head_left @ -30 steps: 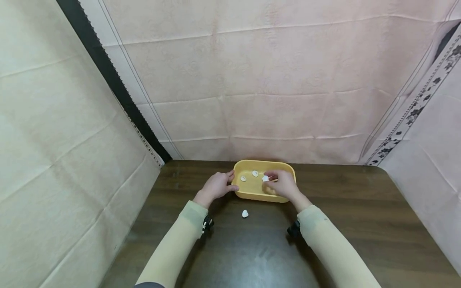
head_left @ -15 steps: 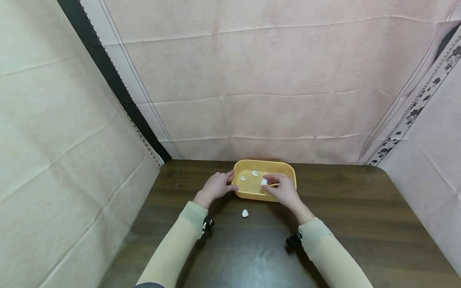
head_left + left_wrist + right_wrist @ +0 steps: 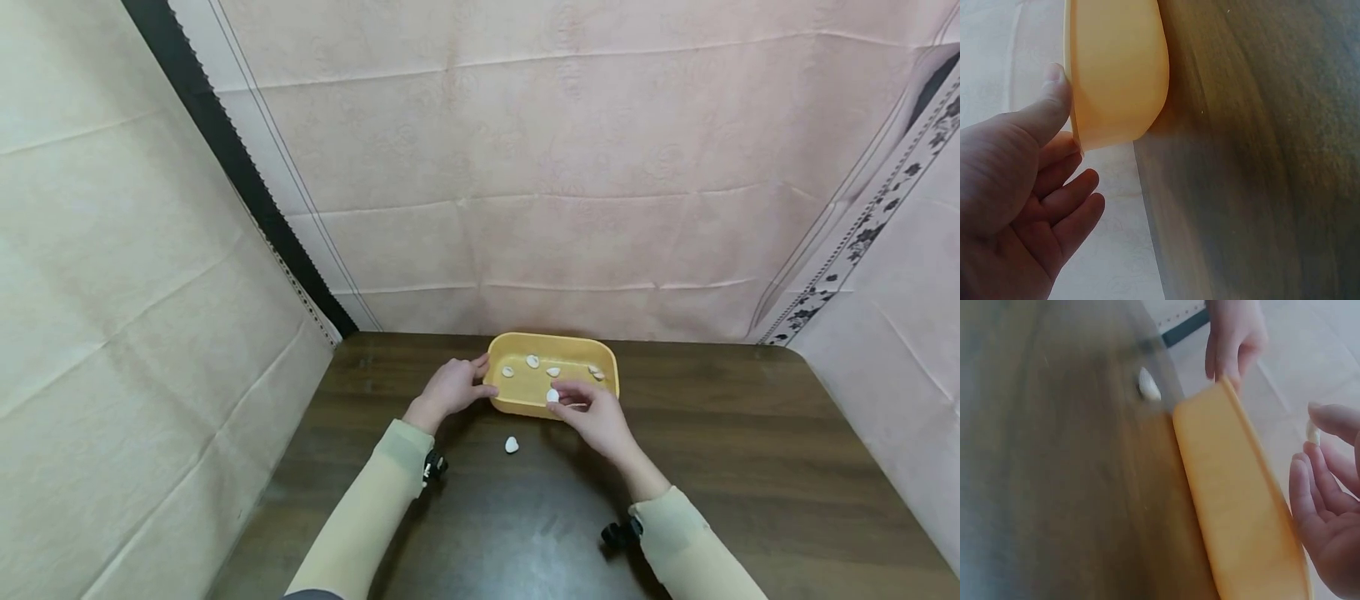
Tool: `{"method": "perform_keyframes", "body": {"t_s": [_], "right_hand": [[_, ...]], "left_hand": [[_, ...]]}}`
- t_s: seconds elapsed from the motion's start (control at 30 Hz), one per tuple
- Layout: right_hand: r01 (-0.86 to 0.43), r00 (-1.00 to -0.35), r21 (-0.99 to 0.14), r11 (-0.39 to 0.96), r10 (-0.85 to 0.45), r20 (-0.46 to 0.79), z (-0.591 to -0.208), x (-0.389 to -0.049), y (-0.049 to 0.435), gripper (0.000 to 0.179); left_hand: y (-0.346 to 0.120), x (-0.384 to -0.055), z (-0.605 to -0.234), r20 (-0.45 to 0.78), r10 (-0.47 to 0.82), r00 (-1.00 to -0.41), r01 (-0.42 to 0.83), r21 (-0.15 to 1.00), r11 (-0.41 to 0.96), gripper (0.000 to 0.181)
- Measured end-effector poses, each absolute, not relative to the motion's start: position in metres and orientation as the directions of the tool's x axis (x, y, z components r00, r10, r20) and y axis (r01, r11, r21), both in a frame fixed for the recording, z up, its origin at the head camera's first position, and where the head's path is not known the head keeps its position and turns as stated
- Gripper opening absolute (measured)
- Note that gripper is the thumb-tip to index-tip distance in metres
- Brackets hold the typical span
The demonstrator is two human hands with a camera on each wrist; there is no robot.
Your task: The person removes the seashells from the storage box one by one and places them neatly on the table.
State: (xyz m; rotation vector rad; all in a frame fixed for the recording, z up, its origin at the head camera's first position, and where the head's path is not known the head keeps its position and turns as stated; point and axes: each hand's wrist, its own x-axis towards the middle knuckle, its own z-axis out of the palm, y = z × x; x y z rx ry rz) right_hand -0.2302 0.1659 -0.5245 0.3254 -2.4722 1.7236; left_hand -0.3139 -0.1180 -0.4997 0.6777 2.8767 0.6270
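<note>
My left hand [image 3: 452, 385] holds the left end of a yellow plastic tray [image 3: 551, 337]. In the left wrist view, its thumb [image 3: 1055, 94] lies along the tray's rim while the index finger goes behind the corner. Between thumb and fingertips, my right hand [image 3: 597, 415] pinches a small white seashell [image 3: 552, 396] above the tray's near side. Several similar shells lie spread out inside, among them a left one [image 3: 507, 372] and a middle one [image 3: 553, 372]. Another white shell [image 3: 512, 445] sits on the table in front of the tray.
The tray stands near the far edge of a dark wooden table [image 3: 420, 533]. Behind it hangs a pale cloth [image 3: 525, 208], with more cloth at both sides. Each wrist carries a small black camera [image 3: 433, 467].
My right hand has drawn back toward the near side of the tray with the shell, uncovering shells in the tray's right part. The left hand stays in place.
</note>
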Motion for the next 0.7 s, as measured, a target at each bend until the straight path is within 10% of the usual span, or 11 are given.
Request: {"method": "perform_keyframes", "body": {"t_s": [0.7], "right_hand": [[-0.177, -0.931, -0.897, 0.404, -0.364, 0.02, -0.545, -0.205, 0.16, 0.03]], "left_hand": [[-0.118, -0.314, -0.498, -0.039, 0.438, -0.898, 0.384, 0.416, 0.824, 0.068]]}}
